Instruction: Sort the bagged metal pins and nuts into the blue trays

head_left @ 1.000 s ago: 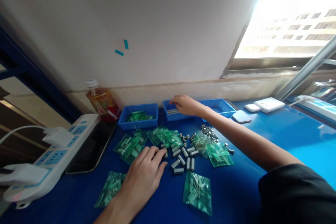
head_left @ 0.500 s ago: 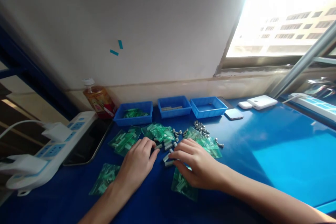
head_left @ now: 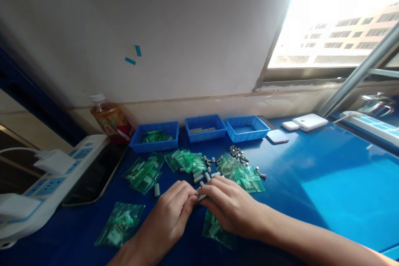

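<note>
My left hand (head_left: 174, 210) and my right hand (head_left: 230, 205) meet at their fingertips over the front of a pile of parts. Between the right thumb and fingers shows a short metal spacer (head_left: 202, 196); the left thumb and index are pinched at its left end, partly hiding it. Loose spacers (head_left: 197, 176) lie just beyond the fingers. One spacer (head_left: 157, 190) stands apart, left of my left hand. A green plastic bag of parts (head_left: 215, 228) lies partly under my right hand, and another green bag (head_left: 120, 224) lies left of my left wrist.
Behind are blue trays holding green bags (head_left: 134, 143), spacers (head_left: 207, 135) and little else (head_left: 246, 135). More green bags (head_left: 145, 172) and several screws (head_left: 238, 156) lie before them. At left are a phone (head_left: 96, 174), power strip (head_left: 62, 174) and bottle (head_left: 110, 120).
My left hand has moved right to meet the right fingertips. A spacer now stands alone on the left. My right hand has shifted little; the view has turned slightly.
</note>
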The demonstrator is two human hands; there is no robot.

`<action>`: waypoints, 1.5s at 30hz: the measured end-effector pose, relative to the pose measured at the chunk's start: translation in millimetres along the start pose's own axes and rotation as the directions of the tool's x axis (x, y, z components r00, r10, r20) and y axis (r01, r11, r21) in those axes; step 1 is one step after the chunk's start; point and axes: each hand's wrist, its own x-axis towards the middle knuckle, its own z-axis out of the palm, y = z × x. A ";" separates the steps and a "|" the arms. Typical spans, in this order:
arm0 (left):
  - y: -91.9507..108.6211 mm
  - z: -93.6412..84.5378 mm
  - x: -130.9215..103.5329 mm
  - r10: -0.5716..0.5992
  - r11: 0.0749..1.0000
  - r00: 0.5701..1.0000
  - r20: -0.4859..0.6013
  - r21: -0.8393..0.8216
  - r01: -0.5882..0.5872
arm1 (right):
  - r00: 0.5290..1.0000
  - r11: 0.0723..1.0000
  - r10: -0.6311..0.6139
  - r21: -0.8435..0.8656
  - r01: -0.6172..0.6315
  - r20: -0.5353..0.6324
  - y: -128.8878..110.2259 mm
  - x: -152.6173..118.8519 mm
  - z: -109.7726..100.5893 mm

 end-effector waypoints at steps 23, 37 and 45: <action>4.5 7.5 -7.2 -0.003 1.000 0.991 -0.132 0.014 0.005 | 0.999 0.998 -0.024 0.050 0.026 -0.034 -1.3 -11.0 -0.4; 5.2 2.6 -4.6 0.105 0.988 0.953 -0.285 0.139 -0.067 | 0.988 0.993 0.077 0.096 -0.065 -0.136 -8.5 -9.5 7.9; -1.9 2.5 -5.0 -0.027 0.992 0.984 -0.176 0.117 0.048 | 0.997 0.997 -0.064 -0.055 0.062 -0.036 13.4 15.3 -10.7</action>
